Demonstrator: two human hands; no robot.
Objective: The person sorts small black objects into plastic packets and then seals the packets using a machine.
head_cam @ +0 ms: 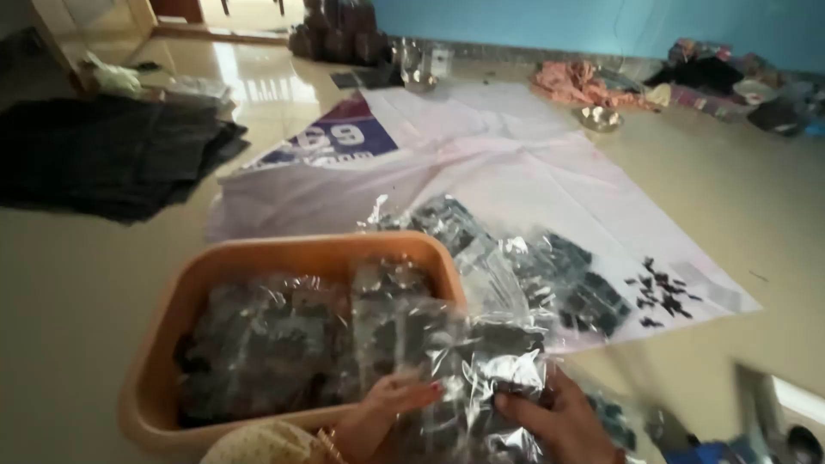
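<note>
My left hand [391, 402] and my right hand [559, 421] both grip a clear plastic bag [481, 361] filled with small dark pieces, at the bottom middle of the view. The bag hangs over the right front corner of an orange plastic tub [258, 258]. Inside the tub lie more clear bags of dark pieces [275, 344]. Another such bag [533, 266] rests on the white sheet [533, 172] just right of the tub.
A few loose dark pieces [662, 292] lie on the sheet's right corner. A dark cloth [103, 155] covers the floor at left. A metal bowl [599, 118], crumpled fabrics [584, 84] and dark stacked containers [339, 34] sit at the far side.
</note>
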